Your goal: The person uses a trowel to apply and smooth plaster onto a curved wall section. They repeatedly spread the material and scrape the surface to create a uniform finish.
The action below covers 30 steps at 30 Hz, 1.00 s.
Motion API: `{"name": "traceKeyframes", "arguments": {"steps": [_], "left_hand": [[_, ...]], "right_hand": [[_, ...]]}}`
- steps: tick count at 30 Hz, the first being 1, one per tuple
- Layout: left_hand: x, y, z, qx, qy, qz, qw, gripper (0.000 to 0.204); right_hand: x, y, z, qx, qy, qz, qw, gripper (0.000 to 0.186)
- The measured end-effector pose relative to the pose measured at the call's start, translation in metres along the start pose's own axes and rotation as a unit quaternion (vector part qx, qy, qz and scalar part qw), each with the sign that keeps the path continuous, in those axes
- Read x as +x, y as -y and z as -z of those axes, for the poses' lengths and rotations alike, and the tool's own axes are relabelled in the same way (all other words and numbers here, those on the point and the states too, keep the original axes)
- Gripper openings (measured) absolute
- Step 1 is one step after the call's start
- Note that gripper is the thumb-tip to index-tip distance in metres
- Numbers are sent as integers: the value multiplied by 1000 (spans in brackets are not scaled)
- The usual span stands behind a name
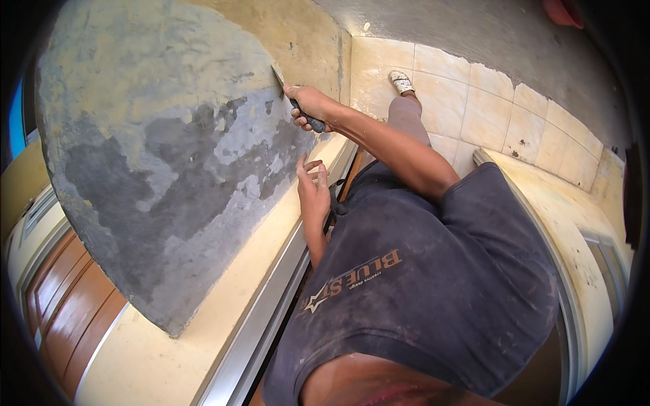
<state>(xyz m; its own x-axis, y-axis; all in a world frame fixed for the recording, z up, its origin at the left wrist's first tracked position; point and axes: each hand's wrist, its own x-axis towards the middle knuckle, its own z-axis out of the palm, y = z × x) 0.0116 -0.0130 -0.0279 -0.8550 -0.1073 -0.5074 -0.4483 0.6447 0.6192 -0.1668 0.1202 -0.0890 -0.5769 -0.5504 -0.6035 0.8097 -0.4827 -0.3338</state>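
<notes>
My right hand (310,110) is closed around the dark handle of a putty knife (316,124). Its thin blade points up and left, with the tip against the right edge of a patchy wall surface (162,155). Cream paint covers the upper part of that surface; lower down it is grey with darker blotches. Below the right hand, my left hand (314,193) hovers near the lower right edge of the grey surface. Its fingers are apart and slightly bent, holding nothing.
A cream ledge (223,298) runs under the grey surface beside a metal frame (254,318). Brown wooden panelling (74,304) shows at lower left. Cream floor tiles (497,111) lie at upper right, where my foot wears a spotted white shoe (401,82).
</notes>
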Motion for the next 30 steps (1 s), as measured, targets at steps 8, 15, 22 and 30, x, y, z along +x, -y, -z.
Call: {"name": "traceKeyframes", "arguments": {"steps": [8, 15, 22, 30], "left_hand": [[0, 0, 1, 39, -9, 10, 999, 60], [-2, -2, -2, 19, 9, 4, 1000, 61], [-2, -2, -4, 36, 6, 1, 999, 61], [-6, -6, -1, 33, -15, 7, 999, 62]], "right_hand": [[-4, 4, 0, -37, -60, 32, 997, 65], [1, 3, 3, -65, -86, 77, 991, 53], [11, 4, 14, -111, -42, 27, 993, 53], [12, 15, 11, -83, -66, 53, 993, 51]]}}
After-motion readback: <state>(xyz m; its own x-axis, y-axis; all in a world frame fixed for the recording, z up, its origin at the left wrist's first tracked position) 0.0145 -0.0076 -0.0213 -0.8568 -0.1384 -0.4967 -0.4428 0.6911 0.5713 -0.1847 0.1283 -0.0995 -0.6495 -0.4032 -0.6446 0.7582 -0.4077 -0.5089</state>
